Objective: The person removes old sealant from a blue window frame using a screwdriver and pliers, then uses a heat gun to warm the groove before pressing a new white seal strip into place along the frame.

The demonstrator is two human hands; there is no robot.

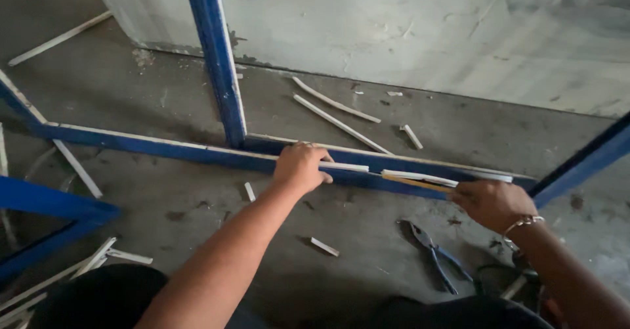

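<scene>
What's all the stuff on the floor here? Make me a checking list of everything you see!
Surface: bare grey concrete floor, dusty and stained.
Job's things: blue painted metal frame lying on the floor, with a white strip along its rail and a thin yellowish tool against it.
Clutter: broken white strip pieces scattered about; blue-handled pliers lying near the right hand.
Hands: left hand presses on the rail; right hand, with a metal bracelet, grips the tool's end.
Cables: a dark cord beside the pliers, unclear.
Surroundings: pale scuffed wall behind the frame.
</scene>
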